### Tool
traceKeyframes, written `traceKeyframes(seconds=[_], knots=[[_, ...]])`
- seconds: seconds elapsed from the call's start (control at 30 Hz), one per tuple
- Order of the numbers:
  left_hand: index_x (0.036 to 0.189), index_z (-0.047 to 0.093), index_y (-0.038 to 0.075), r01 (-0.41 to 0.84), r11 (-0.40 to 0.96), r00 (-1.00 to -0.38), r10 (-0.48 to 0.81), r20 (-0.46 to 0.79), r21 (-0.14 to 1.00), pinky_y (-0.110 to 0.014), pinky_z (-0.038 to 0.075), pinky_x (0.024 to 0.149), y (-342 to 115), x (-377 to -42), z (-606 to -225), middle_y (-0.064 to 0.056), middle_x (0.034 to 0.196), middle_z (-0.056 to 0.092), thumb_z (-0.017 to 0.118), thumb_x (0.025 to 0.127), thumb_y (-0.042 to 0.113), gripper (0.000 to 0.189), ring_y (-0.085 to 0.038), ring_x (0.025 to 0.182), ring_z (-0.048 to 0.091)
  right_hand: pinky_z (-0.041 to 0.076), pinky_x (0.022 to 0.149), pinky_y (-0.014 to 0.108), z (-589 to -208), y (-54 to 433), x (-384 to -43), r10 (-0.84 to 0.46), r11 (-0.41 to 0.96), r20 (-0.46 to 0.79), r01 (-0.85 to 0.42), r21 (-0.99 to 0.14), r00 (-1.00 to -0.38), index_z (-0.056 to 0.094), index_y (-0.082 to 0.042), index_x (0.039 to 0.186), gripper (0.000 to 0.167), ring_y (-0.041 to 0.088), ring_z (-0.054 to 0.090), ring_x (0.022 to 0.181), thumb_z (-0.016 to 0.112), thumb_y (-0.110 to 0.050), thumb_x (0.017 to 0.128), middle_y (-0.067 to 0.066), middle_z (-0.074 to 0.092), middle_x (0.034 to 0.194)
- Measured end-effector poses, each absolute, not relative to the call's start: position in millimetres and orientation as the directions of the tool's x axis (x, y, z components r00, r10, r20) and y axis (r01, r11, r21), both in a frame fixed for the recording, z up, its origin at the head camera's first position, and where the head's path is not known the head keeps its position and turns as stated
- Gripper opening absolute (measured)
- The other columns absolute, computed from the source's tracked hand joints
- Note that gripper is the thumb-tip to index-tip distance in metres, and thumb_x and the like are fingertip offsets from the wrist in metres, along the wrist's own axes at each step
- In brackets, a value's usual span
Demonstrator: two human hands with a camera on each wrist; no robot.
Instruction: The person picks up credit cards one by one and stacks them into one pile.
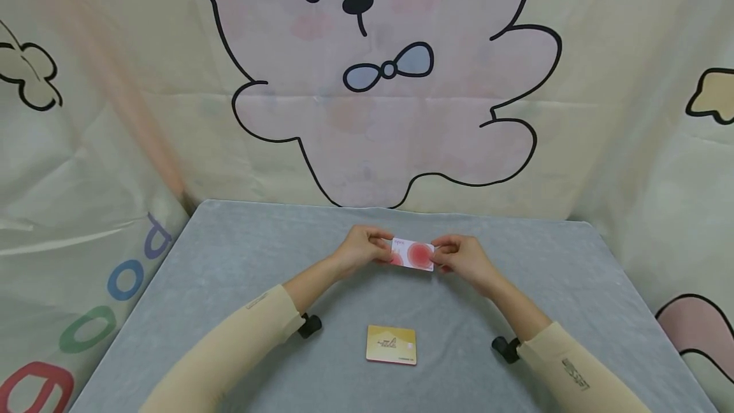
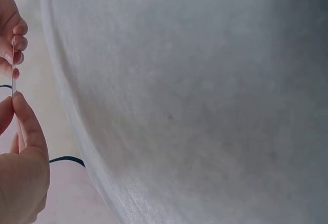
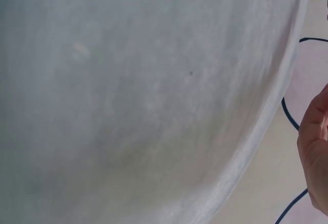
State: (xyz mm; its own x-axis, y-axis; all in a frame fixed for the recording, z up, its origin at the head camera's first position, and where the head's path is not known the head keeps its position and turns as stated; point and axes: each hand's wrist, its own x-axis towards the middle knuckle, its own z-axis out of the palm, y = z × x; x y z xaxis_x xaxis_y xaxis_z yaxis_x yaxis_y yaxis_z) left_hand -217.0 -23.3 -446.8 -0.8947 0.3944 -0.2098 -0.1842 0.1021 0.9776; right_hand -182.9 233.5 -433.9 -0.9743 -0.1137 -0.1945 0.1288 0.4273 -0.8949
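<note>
A white card with pink and red circles (image 1: 413, 254) is held up between both hands above the far half of the table. My left hand (image 1: 360, 250) pinches its left edge, and my right hand (image 1: 462, 259) pinches the right edge. From the left wrist view the card (image 2: 14, 75) appears edge-on as a thin strip, the left hand (image 2: 23, 167) at its lower end and the other hand's fingers at its upper end. In the right wrist view only part of the right hand (image 3: 313, 147) shows at the right edge; the card is out of sight there.
A yellow card-like stack (image 1: 391, 345) with a dark print lies on the grey cloth-covered table (image 1: 258, 241), nearer than the hands and between the forearms. Behind the table hangs a backdrop (image 1: 367, 126) with a cartoon bear. Black wrist cameras (image 1: 309, 326) sit at both sleeves.
</note>
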Motion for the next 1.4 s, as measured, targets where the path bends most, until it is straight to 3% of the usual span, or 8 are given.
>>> traceKeyframes(seconds=[0.2, 0.63, 0.87, 1.4], knots=[[0.127, 0.069, -0.006, -0.181, 0.119, -0.894, 0.393, -0.213, 0.976, -0.041, 0.063, 0.082, -27.5, -208.9, -446.2, -0.009, 0.085, 0.073, 0.079, 0.086, -0.007, 0.043, -0.016, 0.074, 0.071, 0.062, 0.075, 0.035, -431.2, 230.2, -175.9, -0.121, 0.433, -0.200, 0.129, -0.892, -0.972, 0.067, 0.008, 0.124, 0.031, 0.021, 0.068, 0.086, 0.073, -0.006, 0.097, 0.014, 0.073, 0.101], [0.125, 0.070, -0.005, -0.185, 0.130, -0.897, 0.384, -0.221, 0.974, -0.036, 0.063, 0.077, -38.4, -191.5, -447.2, -0.009, 0.085, 0.075, 0.080, 0.087, -0.004, 0.040, -0.016, 0.072, 0.071, 0.062, 0.076, 0.039, -429.1, 222.0, -163.0, -0.143, 0.436, -0.229, 0.146, -0.888, -0.963, 0.069, 0.006, 0.121, 0.028, 0.022, 0.066, 0.081, 0.074, -0.007, 0.097, 0.012, 0.070, 0.094], [0.128, 0.069, -0.005, -0.197, 0.117, -0.887, 0.401, -0.228, 0.973, -0.041, 0.063, 0.080, -44.8, -183.7, -447.8, -0.009, 0.085, 0.075, 0.080, 0.087, -0.004, 0.043, -0.017, 0.073, 0.071, 0.061, 0.073, 0.034, -429.1, 218.0, -156.0, -0.158, 0.432, -0.228, 0.140, -0.891, -0.961, 0.069, 0.006, 0.121, 0.029, 0.021, 0.066, 0.080, 0.075, -0.008, 0.096, 0.012, 0.072, 0.096], [0.122, 0.070, -0.005, -0.240, 0.135, -0.874, 0.402, -0.274, 0.961, -0.038, 0.064, 0.076, -53.6, -161.7, -444.6, -0.011, 0.083, 0.075, 0.081, 0.086, -0.003, 0.038, -0.017, 0.071, 0.072, 0.061, 0.069, 0.033, -427.8, 213.4, -137.3, -0.233, 0.435, -0.238, 0.117, -0.893, -0.943, 0.069, 0.008, 0.115, 0.028, 0.021, 0.065, 0.070, 0.077, -0.008, 0.094, 0.009, 0.072, 0.086]])
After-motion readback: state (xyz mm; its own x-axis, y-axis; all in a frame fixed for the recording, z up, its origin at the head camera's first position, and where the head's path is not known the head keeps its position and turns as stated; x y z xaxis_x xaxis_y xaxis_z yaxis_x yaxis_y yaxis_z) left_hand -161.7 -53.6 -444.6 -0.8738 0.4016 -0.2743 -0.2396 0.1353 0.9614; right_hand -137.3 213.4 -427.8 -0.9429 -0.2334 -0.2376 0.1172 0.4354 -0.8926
